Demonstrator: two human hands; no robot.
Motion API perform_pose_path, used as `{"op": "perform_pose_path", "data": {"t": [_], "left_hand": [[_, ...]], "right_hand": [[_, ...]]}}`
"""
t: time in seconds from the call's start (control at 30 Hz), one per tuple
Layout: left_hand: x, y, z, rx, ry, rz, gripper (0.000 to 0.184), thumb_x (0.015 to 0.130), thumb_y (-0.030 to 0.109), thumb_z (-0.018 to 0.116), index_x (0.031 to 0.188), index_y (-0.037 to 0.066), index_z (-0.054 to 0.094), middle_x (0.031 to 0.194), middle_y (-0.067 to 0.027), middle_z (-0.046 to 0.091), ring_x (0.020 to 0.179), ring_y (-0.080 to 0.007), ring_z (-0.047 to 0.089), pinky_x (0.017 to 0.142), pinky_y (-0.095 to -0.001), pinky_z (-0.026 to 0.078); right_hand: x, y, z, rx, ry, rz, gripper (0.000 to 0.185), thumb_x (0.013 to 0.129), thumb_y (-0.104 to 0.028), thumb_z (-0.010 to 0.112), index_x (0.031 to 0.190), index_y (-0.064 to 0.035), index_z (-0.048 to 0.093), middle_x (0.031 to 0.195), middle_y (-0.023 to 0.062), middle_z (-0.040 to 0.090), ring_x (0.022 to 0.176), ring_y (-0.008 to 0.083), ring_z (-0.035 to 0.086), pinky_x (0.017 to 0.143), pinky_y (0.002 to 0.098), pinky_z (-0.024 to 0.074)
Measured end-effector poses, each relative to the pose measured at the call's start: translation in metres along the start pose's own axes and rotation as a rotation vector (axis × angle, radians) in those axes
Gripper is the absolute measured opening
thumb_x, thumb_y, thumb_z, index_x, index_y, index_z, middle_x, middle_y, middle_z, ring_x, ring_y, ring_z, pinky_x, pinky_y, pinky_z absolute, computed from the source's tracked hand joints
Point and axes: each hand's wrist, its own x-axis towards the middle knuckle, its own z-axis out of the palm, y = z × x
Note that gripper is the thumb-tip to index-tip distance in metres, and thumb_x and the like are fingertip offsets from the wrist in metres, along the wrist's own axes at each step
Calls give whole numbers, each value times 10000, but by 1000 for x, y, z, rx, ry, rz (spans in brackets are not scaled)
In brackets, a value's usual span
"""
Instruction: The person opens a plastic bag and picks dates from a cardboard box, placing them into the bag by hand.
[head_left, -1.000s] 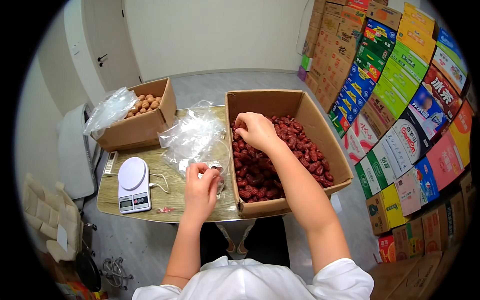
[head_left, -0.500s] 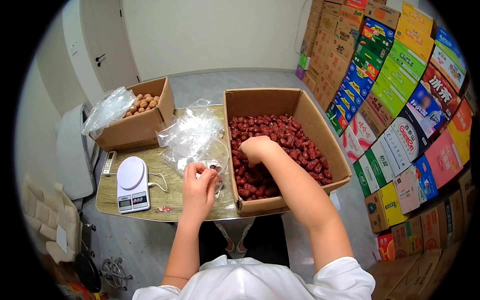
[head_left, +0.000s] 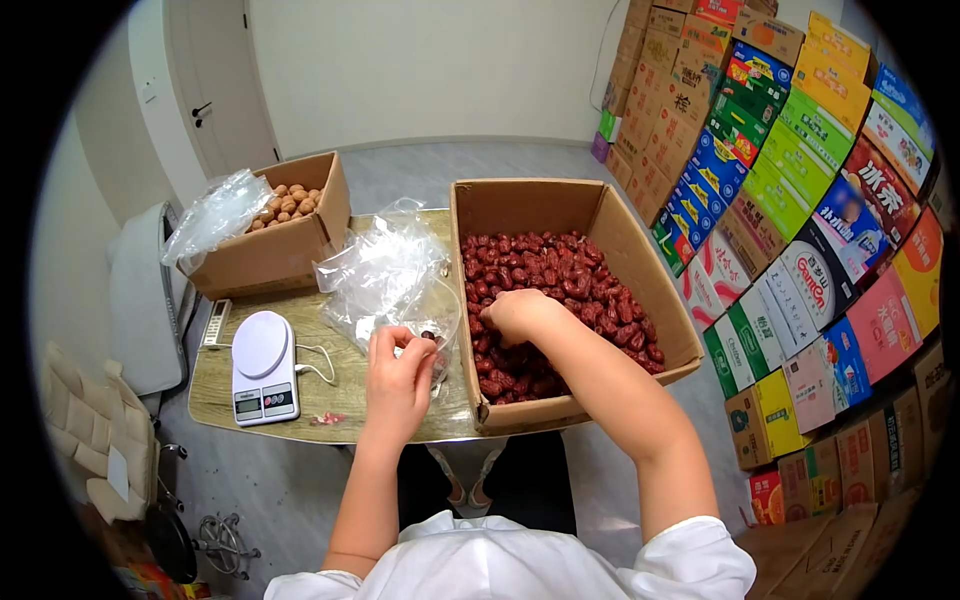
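Wood-grain table [head_left: 215,385]; open brown cardboard box [head_left: 530,200] on R side, w/ wrinkled dark-red dates [head_left: 580,270] inside. Crumpled clear plastic bag [head_left: 380,275] just L. R hand [head_left: 520,315] in box, fingertips down amid dates, grip hidden, can't tell. L hand [head_left: 395,372] pinches bag's near edge, approx. one dark-red date [head_left: 429,336] beside fingertips.

Printed cartons [head_left: 805,280] stacked along one side and a digital scale [head_left: 265,375] suggest a stockroom.
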Motion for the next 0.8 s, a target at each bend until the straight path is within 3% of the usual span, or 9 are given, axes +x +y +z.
{"op": "perform_pose_path", "data": {"t": [0.23, 0.3, 0.37, 0.43, 0.67, 0.8], "left_hand": [[0, 2, 2, -15, -13, -16, 99, 843, -16, 641, 928, 28, 618, 987, -137, 491, 928, -303, 521, 799, -377, 441], [-1, 3, 2, -14, -24, -14, 100, 842, -17, 641, 928, 27, 616, 990, -140, 489, 933, -306, 520, 808, -377, 441], [-1, 4, 3, -11, -25, -8, 102, 840, -17, 642, 928, 27, 614, 991, -140, 489, 936, -307, 521, 818, -382, 440], [-1, 5, 3, -16, -27, -12, 104, 838, -17, 642, 929, 28, 614, 989, -139, 489, 936, -307, 521, 820, -383, 439], [-1, 5, 2, 1, -26, -17, 115, 827, -5, 656, 930, 24, 614, 988, -144, 501, 934, -311, 521, 822, -389, 438], [-1, 6, 3, 6, -23, -9, 120, 826, 4, 663, 934, 24, 616, 994, -146, 507, 936, -312, 521, 825, -393, 438]], "right_hand": [[12, -5, 11, 1, -51, 92, 432, 793, -225, 771, 1212, -148, 700, 1263, 59, 667, 1146, 247, 645, 882, 419, 547], [19, -4, 16, -36, -121, 86, 597, 812, -299, 753, 1373, -245, 555, 1339, 80, 576, 1206, 284, 588, 916, 460, 534], [16, -4, 14, -43, -120, 82, 620, 799, -278, 760, 1380, -240, 548, 1334, 84, 579, 1200, 280, 592, 909, 454, 538], [5, -6, 7, -9, -49, 36, 420, 771, -201, 764, 1176, -102, 711, 1217, 73, 687, 1098, 256, 667, 864, 409, 552], [1, -12, -3, -46, -121, 18, 522, 727, -248, 821, 1204, -96, 676, 1260, 95, 632, 1111, 268, 645, 859, 438, 558], [-1, -9, -3, 19, -22, 9, 457, 701, -216, 839, 1108, -55, 710, 1251, 117, 627, 1097, 294, 645, 858, 430, 561]]}}
